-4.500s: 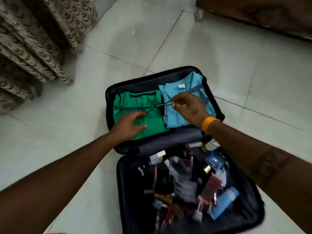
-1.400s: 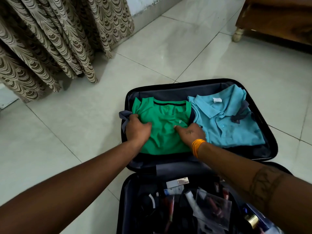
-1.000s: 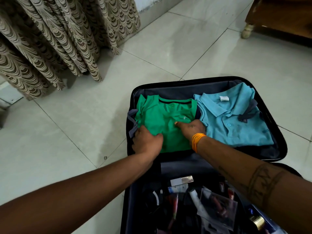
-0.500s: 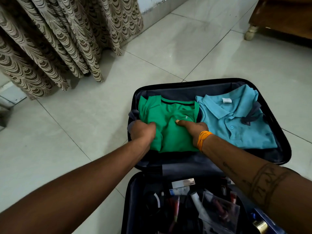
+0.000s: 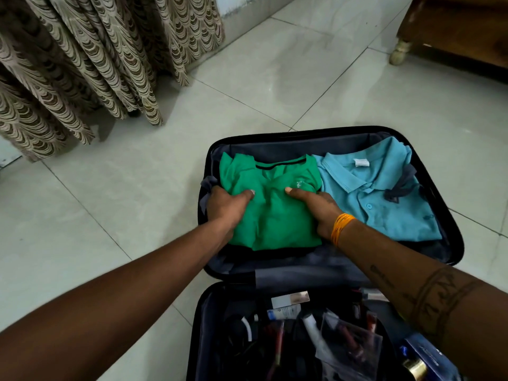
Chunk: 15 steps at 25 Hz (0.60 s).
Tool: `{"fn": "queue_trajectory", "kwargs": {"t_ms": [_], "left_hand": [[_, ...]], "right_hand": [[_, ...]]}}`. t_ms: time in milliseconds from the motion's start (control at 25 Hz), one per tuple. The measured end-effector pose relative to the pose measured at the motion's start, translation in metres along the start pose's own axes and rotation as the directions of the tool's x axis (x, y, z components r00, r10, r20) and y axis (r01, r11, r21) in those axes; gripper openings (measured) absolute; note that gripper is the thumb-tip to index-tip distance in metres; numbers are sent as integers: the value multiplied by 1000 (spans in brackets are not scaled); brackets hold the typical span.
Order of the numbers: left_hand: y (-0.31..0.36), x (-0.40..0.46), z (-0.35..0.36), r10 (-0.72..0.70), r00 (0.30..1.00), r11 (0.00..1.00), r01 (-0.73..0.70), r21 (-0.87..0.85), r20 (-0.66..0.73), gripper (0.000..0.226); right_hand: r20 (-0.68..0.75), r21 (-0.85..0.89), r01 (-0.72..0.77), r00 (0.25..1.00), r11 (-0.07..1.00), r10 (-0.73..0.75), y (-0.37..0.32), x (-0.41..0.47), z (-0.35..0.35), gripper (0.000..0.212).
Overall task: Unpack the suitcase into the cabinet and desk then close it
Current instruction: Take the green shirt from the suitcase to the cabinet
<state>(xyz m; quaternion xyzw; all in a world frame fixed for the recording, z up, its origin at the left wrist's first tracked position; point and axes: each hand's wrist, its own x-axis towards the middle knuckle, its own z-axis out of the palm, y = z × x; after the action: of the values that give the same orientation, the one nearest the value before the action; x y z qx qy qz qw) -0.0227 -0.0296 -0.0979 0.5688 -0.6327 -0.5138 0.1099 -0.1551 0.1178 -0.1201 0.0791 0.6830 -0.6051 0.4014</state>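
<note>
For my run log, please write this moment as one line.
left hand: grips folded green shirt | right hand: grips it | open dark suitcase: light blue polo shirt inside

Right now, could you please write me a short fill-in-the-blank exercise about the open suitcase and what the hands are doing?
1. Both hands, the left hand and the right hand, grip the folded ____ shirt.
2. The blue polo shirt lies to the ____ of that shirt in the suitcase.
3. The orange band sits on the ____ wrist.
4. The suitcase lies open on a ____ floor.

Missing words: green; right; right; tiled
</note>
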Motion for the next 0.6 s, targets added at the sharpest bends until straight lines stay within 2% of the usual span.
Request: {"fn": "queue_trajectory", "kwargs": {"t_ms": [80,200,280,360,480,600], "left_hand": [[0,-1,3,27,998,999,-29,-32,-52,68],[2,-1,9,8,993,998,-16,-67,-115,60],[1,4,7,-77,996,983,68,-170,-48,49],[1,6,3,-104,993,962,116,-246,63,37],[-3,9,1,-87,981,952,132,-275,173,30],[-3,8,0,-78,979,951,129,-282,186,33]], "right_hand": [[-6,7,-1,1000,1000,1,3,1,2,58],[-53,-22,51,997,998,-52,9,3,5,49],[-70,-2,73,995,997,-73,9,1,5,33],[-71,15,93,993,996,-92,7,2,3,21],[-50,-2,113,992,994,-113,10,8,3,31],[-52,3,139,989,990,-139,11,8,4,34]]}}
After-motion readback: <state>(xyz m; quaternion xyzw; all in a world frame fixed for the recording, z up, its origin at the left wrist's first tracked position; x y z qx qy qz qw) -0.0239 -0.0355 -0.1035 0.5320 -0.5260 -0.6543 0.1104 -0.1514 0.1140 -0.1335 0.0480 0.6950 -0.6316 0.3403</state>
